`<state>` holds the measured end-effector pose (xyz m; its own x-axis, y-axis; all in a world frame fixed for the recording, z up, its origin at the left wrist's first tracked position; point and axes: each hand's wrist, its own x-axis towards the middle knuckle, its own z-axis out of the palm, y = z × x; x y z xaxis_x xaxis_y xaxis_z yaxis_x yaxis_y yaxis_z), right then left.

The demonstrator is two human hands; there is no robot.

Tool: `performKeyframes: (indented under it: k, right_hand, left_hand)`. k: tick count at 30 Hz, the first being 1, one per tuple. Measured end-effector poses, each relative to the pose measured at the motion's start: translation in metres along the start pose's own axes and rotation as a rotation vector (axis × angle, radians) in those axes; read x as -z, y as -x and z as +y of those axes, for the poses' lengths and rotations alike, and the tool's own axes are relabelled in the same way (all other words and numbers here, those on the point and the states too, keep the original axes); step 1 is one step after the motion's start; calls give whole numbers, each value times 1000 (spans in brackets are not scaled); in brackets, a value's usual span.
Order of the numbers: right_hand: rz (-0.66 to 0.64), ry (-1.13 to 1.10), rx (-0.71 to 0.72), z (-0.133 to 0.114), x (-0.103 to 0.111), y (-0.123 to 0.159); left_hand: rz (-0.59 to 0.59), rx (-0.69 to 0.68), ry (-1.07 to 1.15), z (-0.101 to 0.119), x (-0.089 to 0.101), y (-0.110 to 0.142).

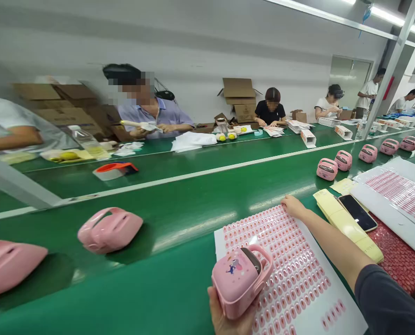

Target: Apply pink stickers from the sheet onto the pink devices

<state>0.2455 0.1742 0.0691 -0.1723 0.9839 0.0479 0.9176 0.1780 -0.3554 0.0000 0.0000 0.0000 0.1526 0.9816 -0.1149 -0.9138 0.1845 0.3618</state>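
A: In the head view, what looks risky?
B: The pink plastic case [237,279] sits at the bottom centre, held from beneath by the cupped left hand [224,316]. The palm carries it with little wrap, so a tilt could tip it onto the sheet of pink oval stickers [280,265].
A: And the right hand [293,207]?
B: Open and empty, fingers flat on that sheet's upper edge. If the green conveyor belt [158,242] moves, the sheet could drag from under them.
A: Anything close by?
B: A phone [357,213] lies right of that hand, beside yellow label strips [347,228].
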Motion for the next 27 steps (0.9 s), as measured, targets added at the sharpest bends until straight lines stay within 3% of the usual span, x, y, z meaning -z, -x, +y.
performKeyframes:
  k: [8, 13, 17, 21, 23, 27]
  right_hand:
    - [199, -193, -73, -3, 1, 23]
    - [306, -458, -132, -29, 6, 42]
    - [166, -721, -87, -77, 5, 82]
    - [-154, -1329, -101, -125, -1, 125]
    - [-174, -1505, -165, -140, -4, 136]
    - [-102, -1586, -264, -156, -8, 141]
  left_hand:
    - [67, -12, 27, -5, -4, -1]
    - [15, -89, 69, -6, -14, 1]
    - [-39, -109, 88, -5, -30, 4]
    - [76, -190, 95, -4, -42, 6]
    - [134, -220, 107, -4, -44, 6]
    - [179, -240, 155, -6, -43, 5]
